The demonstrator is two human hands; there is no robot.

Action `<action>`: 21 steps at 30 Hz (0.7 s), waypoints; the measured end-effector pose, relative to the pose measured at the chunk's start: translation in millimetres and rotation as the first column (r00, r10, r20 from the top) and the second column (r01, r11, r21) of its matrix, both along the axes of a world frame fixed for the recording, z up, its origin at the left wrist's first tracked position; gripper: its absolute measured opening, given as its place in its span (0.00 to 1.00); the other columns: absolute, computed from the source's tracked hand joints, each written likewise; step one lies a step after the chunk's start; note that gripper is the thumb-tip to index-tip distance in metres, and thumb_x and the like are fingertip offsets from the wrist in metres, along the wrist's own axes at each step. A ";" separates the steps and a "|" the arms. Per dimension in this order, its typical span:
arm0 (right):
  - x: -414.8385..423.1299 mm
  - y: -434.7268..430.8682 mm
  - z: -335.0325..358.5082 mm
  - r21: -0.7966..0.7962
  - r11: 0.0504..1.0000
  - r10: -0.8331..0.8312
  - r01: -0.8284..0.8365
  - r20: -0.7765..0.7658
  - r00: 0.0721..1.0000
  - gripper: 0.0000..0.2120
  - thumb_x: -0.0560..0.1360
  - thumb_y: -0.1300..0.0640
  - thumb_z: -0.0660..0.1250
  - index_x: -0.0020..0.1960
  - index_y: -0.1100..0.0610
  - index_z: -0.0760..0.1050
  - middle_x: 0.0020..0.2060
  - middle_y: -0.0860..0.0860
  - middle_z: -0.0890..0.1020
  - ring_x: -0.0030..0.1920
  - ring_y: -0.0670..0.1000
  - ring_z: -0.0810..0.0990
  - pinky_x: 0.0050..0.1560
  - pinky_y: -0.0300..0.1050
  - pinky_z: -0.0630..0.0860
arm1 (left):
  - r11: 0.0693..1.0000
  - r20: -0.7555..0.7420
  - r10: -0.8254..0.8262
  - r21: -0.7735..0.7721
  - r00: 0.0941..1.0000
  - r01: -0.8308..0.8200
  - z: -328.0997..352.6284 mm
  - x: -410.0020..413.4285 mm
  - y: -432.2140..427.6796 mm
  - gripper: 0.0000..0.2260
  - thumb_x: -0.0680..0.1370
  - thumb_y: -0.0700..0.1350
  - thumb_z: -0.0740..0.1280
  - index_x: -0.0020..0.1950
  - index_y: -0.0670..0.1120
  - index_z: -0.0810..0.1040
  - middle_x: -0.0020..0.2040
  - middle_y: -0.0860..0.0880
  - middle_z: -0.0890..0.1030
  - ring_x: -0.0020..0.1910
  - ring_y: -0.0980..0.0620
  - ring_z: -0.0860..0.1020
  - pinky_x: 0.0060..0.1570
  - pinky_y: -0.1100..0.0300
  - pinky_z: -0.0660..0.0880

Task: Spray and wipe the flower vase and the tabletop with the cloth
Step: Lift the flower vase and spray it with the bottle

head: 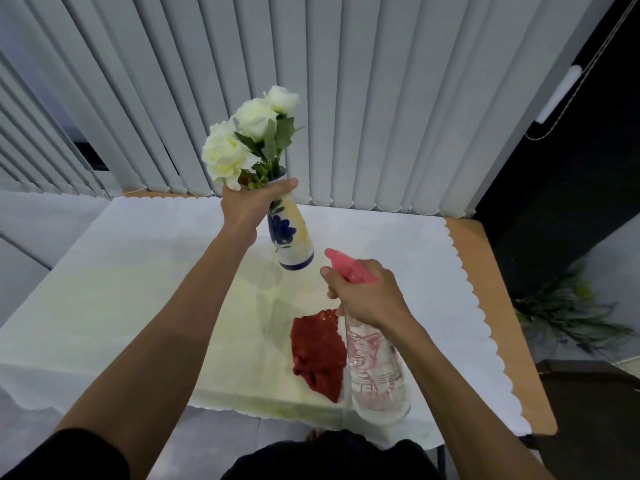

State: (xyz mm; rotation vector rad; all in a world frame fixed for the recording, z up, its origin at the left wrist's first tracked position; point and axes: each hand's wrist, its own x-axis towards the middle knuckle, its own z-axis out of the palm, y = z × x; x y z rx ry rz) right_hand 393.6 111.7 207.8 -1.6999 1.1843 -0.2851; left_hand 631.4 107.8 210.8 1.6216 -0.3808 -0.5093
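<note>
Glazed white ceramic with a blue flower on it: that is the vase (290,233), and I have it lifted clear of the table (491,306), tilted, with the left hand (249,202) closed round its neck just under the white roses (242,136). The right hand (367,296) is wrapped round the spray bottle (377,368), its pink nozzle (337,259) aimed at the vase's lower body from just beside it, forefinger at the trigger. The red cloth (317,351) lies crumpled on the white table cover (121,289), near the front edge. My judgement is that this is the spraying step. To do it well I would keep the nozzle low on the glaze and away from the blooms, give short pulls, turn the vase between them, and hold the neck firmly, since wet ceramic will turn slippery.
</note>
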 end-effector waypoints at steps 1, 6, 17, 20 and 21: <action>0.3 0.3 -0.3 -0.005 1.000 0.001 -0.001 -0.009 1.000 0.18 0.75 0.41 0.68 0.58 0.51 0.83 0.38 0.49 0.88 0.33 0.51 0.88 0.52 0.54 0.85 | 1.000 0.009 -0.005 -0.008 1.000 0.005 0.5 0.3 0.1 0.33 0.59 0.52 0.85 0.61 0.50 0.79 0.53 0.57 0.83 0.53 0.57 0.81 0.46 0.68 0.77; -2.7 -4.9 0.8 -0.018 1.000 0.004 -0.006 -0.066 0.998 0.17 0.74 0.43 0.66 0.58 0.49 0.83 0.41 0.51 0.87 0.31 0.50 0.88 0.52 0.50 0.84 | 0.998 0.061 -0.065 -0.017 0.996 0.067 1.0 -0.4 0.8 0.30 0.67 0.54 0.81 0.66 0.48 0.77 0.57 0.55 0.81 0.56 0.55 0.78 0.52 0.64 0.75; -20.2 -23.1 32.1 -0.001 1.000 -0.007 0.007 0.145 0.989 0.11 0.76 0.45 0.70 0.58 0.33 0.81 0.34 0.47 0.87 0.31 0.49 0.87 0.41 0.41 0.81 | 0.886 0.053 -0.428 -0.171 0.902 0.430 13.6 24.1 9.4 0.19 0.78 0.47 0.71 0.65 0.38 0.78 0.55 0.46 0.83 0.56 0.48 0.81 0.63 0.51 0.76; -21.2 -28.6 43.7 -0.001 1.000 -0.003 0.003 0.219 0.976 0.13 0.77 0.45 0.71 0.60 0.34 0.81 0.37 0.47 0.88 0.31 0.47 0.85 0.37 0.36 0.77 | 0.813 -0.015 -0.558 -0.210 0.830 0.543 20.0 28.1 12.7 0.23 0.72 0.52 0.76 0.63 0.42 0.79 0.59 0.46 0.84 0.59 0.47 0.81 0.67 0.50 0.75; -21.0 -29.9 45.8 -0.011 1.000 0.006 -0.004 0.227 0.974 0.13 0.77 0.45 0.71 0.60 0.33 0.80 0.35 0.47 0.87 0.30 0.47 0.85 0.38 0.38 0.78 | 0.794 -0.033 -0.588 -0.216 0.808 0.569 22.1 28.2 13.1 0.25 0.70 0.54 0.77 0.62 0.43 0.80 0.59 0.46 0.84 0.60 0.47 0.81 0.67 0.51 0.75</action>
